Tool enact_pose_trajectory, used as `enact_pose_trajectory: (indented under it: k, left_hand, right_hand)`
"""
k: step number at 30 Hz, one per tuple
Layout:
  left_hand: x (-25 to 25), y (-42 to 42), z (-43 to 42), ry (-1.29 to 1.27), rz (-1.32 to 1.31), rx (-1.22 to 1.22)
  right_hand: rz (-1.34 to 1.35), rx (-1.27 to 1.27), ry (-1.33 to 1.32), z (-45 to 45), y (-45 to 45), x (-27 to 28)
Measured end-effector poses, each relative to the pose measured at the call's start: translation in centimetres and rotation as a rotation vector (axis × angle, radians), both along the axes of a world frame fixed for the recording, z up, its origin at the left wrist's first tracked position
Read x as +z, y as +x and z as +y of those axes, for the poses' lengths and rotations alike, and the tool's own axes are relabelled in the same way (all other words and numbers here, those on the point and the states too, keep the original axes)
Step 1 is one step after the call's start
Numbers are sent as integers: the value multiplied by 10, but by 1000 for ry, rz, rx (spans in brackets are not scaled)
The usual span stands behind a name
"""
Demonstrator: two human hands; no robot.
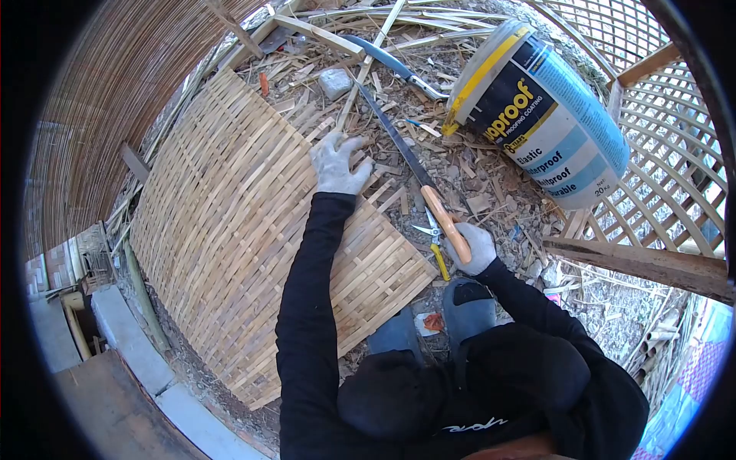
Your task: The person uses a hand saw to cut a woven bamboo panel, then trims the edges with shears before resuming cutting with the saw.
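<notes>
A woven bamboo mat (253,222) lies on the ground, covering the left and middle of the view. My left hand (337,164), in a pale work glove, is at the mat's upper right edge with its fingers spread. My right hand (477,249), also gloved, is closed around the wooden handle of a machete (405,149). The long dark blade points up and away from me, beside the mat's edge. Below the handle lie pruning shears (438,257) with yellow grips, close to my right hand.
A large coating bucket (552,123) lies tilted at the upper right. Near the top are a blue-grey curved tool (391,65) and a whitish block (335,83). Bamboo chips litter the ground. Lattice panels (667,138) stand at right; grey blocks (130,337) edge the lower left.
</notes>
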State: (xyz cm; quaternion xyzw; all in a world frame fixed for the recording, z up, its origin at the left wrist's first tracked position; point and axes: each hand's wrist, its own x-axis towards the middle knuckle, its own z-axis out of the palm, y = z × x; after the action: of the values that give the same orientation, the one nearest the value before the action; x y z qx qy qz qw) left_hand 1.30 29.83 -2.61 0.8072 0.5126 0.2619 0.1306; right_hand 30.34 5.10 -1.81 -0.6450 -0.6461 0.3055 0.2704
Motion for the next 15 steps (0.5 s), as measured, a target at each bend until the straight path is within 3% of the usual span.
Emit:
enact_pose_trajectory:
  k: [5, 11, 15]
  left_hand:
    - [7, 8, -12, -61, 138, 7]
    - [0, 14, -20, 42, 189, 0]
    - [3, 11, -19, 54, 26, -96]
  right_hand:
    - [4, -7, 7, 1, -3, 3]
    - [-11, 6, 21, 1, -1, 5]
    - [-8, 2, 14, 0, -2, 5]
